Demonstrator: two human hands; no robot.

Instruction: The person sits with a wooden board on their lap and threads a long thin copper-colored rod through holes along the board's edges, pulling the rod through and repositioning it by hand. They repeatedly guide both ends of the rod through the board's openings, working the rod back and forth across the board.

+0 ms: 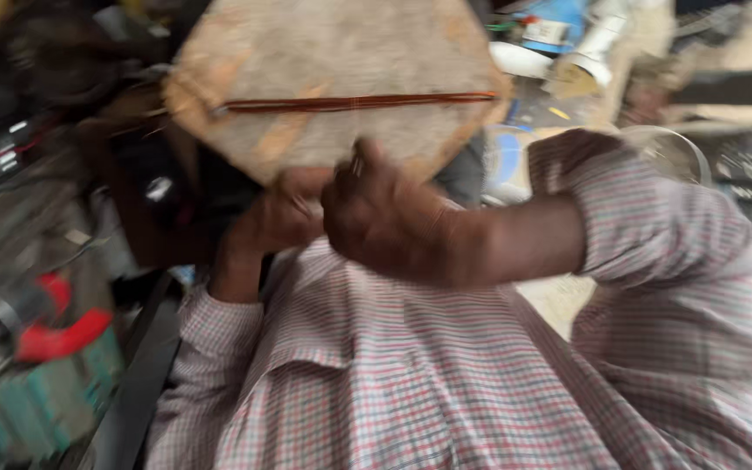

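Board: flat, worn, many-sided, tan and mottled, filling the upper middle of the view. A bundle of reddish-brown wire lies straight across it, left to right, almost from edge to edge. The board's lower edge sits just above both hands.

Right hand: centre frame, back of the hand toward the camera, fingers curled in tight. It seems to pinch something thin and pale that sticks up at the board's lower edge; too blurred to say what it is. The forearm runs off to the right into a rolled checked sleeve.

Left hand: just left of the right one and partly behind it, touching or nearly so. It is up against the board's lower edge. Whether its fingers are spread or closed I cannot tell; the right hand and the blur hide them. Its wrist drops into the other cuff of the same checked shirt, which fills the lower half of the view.

Around: the whole picture is smeared by motion. Lower left, a red-handled tool over something green. Upper right, a blue box and a pale tube beside it. Right of the board, near the right elbow, a clear round rim. Dark clutter and cables on the left.
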